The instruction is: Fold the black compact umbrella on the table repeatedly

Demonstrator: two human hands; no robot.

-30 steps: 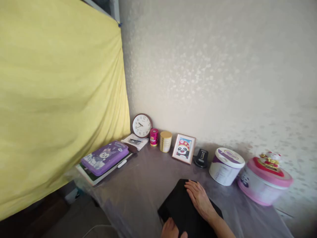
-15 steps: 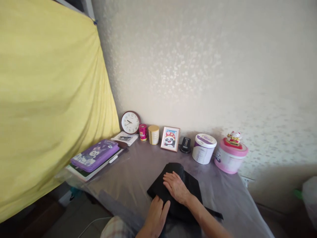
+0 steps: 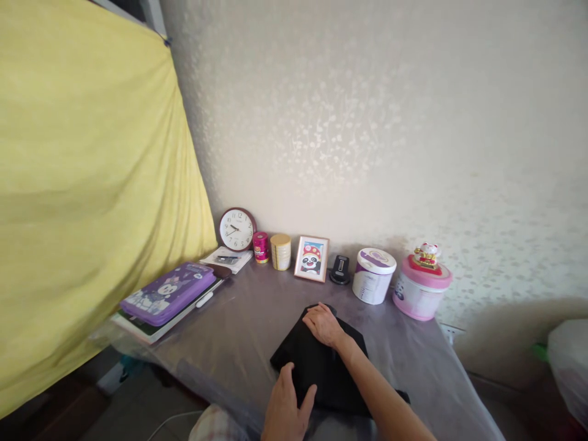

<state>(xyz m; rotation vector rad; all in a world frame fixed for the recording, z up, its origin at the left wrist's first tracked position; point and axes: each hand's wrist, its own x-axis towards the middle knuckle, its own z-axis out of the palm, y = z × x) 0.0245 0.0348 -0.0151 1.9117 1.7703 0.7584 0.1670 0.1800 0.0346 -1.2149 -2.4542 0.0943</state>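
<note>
1. We see a black cloth item (image 3: 321, 373) lying bunched on the near part of the table (image 3: 248, 331), under and between both hands
2. Our left hand (image 3: 287, 404) is at its near left edge, thumb and index finger spread apart – we see nothing pinched between them
3. Our right hand (image 3: 324, 324) lies over its far end with bent fingers; we cannot tell whether they grip the fabric or only press on it
4. Beyond the cloth, near the wall, we find a panda picture in a frame (image 3: 311, 260), a small black device (image 3: 340, 270) and a white tub (image 3: 374, 277)
5. Further right we have a pink tub (image 3: 419, 297) with a cat figurine (image 3: 427, 255) on its lid
6. Towards the left we see a canister (image 3: 280, 252), a magenta tin (image 3: 260, 248) and a round clock (image 3: 237, 229) – and, nearer us, a purple case (image 3: 169, 294)
</note>
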